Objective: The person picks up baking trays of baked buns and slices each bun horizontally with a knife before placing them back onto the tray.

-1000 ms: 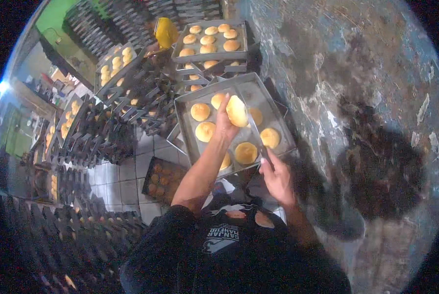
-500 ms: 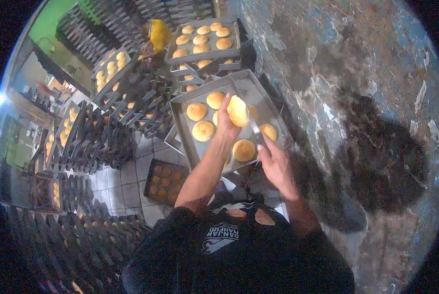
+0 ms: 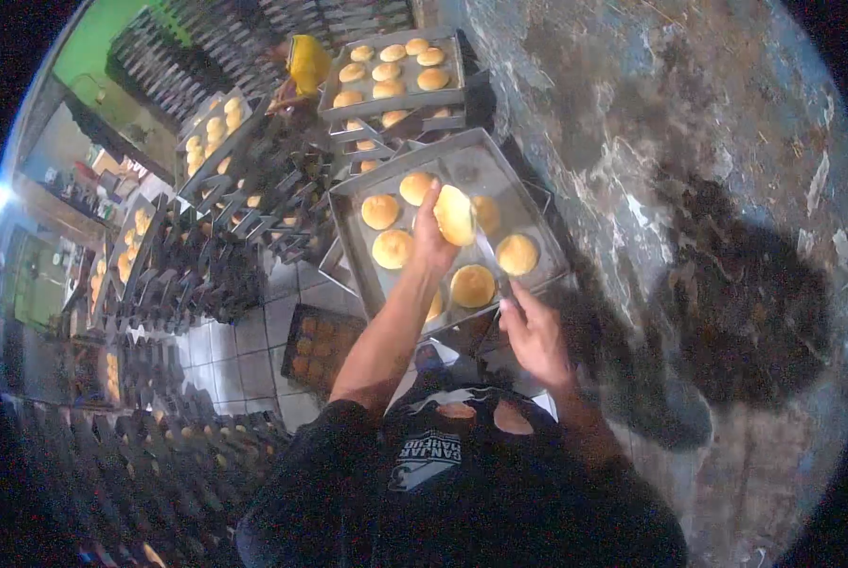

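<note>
Over a metal tray (image 3: 348,275) of round golden buns, my left hand (image 3: 433,232) holds a pale yellow bun (image 3: 455,216) tilted on its side, thumb along its upper edge. My right hand (image 3: 535,331) is closed round the handle of a flat metal blade (image 3: 486,251). The blade points up and left, and its far end lies at the held bun's right edge; whether it is inside the bun is unclear. Other buns, such as one golden bun (image 3: 472,286), rest in the tray below my hands.
Another bun tray (image 3: 460,76) tops a stack beyond mine. A person in yellow (image 3: 307,66) is at the upper left. Tray stacks (image 3: 196,256) fill the left side. A dark tray (image 3: 286,364) lies low, near the tiled floor. A stained wall (image 3: 670,170) rises on the right.
The view has shifted slightly. The blade's angle to the bun has changed a little, with my right hand slightly lower than half a second ago. My left hand still holds the bun.
</note>
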The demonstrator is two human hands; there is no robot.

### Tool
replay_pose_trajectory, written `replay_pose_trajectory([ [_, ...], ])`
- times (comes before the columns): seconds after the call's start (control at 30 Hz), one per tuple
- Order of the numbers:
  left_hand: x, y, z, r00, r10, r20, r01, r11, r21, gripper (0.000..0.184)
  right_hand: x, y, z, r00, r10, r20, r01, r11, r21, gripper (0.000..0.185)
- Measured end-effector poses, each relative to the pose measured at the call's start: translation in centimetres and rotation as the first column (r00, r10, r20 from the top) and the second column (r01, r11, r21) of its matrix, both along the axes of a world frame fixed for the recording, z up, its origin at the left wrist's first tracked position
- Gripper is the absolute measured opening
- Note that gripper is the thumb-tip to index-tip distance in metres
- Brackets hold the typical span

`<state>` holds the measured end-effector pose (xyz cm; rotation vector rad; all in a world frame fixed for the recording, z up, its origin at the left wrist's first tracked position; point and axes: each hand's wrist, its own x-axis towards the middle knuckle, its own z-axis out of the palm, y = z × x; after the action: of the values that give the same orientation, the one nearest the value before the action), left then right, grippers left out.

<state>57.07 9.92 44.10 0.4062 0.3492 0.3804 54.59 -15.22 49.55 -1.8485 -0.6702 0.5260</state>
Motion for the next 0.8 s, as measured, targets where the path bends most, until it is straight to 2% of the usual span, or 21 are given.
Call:
replay_pose_trajectory([
  [0.07, 0.8, -2.1, 0.1, 0.999, 0.054, 0.003, -0.054, 0.998, 0.013, 0.032, 1.5, 1.7, 0.5, 0.997, -0.014, 0.073, 0.011, 0.999, 0.043, 0.043],
  [0.13, 1.5, -1.1, -0.8, 0.997, 0.073, -0.019, -0.073, 0.997, 0.013, 0.035, 1.6, 1.5, 1.2, 1.0, -0.005, 0.021, 0.006, 1.0, -0.012, 0.043],
  [0.2, 0.8, 0.7, -0.5, 0.984, 0.031, 0.174, -0.027, 0.999, -0.023, 0.036, 0.7, 0.1, -0.4, 0.991, 0.026, 0.134, -0.037, 0.996, 0.084, 0.042],
  [0.23, 0.6, 1.0, 0.0, 0.996, 0.057, 0.074, -0.06, 0.998, 0.035, 0.033, 0.7, 0.0, -0.8, 0.99, 0.031, 0.137, -0.043, 0.996, 0.083, 0.042],
  [0.33, 0.8, -1.1, 0.0, 1.0, 0.03, -0.009, -0.03, 0.999, 0.04, 0.033, 0.4, -0.2, -1.3, 0.997, -0.002, 0.071, 0.003, 1.0, -0.005, 0.041],
  [0.43, 1.5, -1.8, -1.1, 0.999, 0.04, 0.016, -0.04, 0.999, 0.013, 0.034, 1.9, 1.4, 1.1, 1.0, 0.004, 0.015, -0.004, 1.0, 0.0, 0.044],
  [0.53, 1.2, -0.6, 0.3, 0.998, 0.064, 0.019, -0.064, 0.998, 0.012, 0.034, 0.3, -0.5, -2.8, 0.99, 0.0, 0.141, -0.007, 0.999, 0.051, 0.041],
  [0.6, 0.3, -0.6, 0.5, 0.999, 0.045, -0.006, -0.045, 0.999, 0.02, 0.034, 0.2, -0.4, -2.4, 0.996, 0.001, 0.092, -0.003, 1.0, 0.019, 0.039],
  [0.67, 1.2, -1.7, -1.6, 0.999, 0.033, 0.008, -0.033, 0.999, -0.004, 0.034, 1.4, 1.2, -1.0, 0.998, -0.004, 0.069, 0.003, 1.0, 0.014, 0.04],
  [0.7, 1.4, -2.4, -1.4, 0.998, 0.059, 0.014, -0.059, 0.998, -0.022, 0.033, 1.7, 1.7, -1.0, 0.993, -0.034, 0.111, 0.025, 0.996, 0.083, 0.041],
  [0.8, 1.0, -1.1, -0.6, 0.994, 0.103, 0.035, -0.1, 0.993, -0.058, 0.035, 0.9, 0.1, -1.8, 0.991, 0.007, 0.131, -0.013, 0.999, 0.048, 0.042],
])
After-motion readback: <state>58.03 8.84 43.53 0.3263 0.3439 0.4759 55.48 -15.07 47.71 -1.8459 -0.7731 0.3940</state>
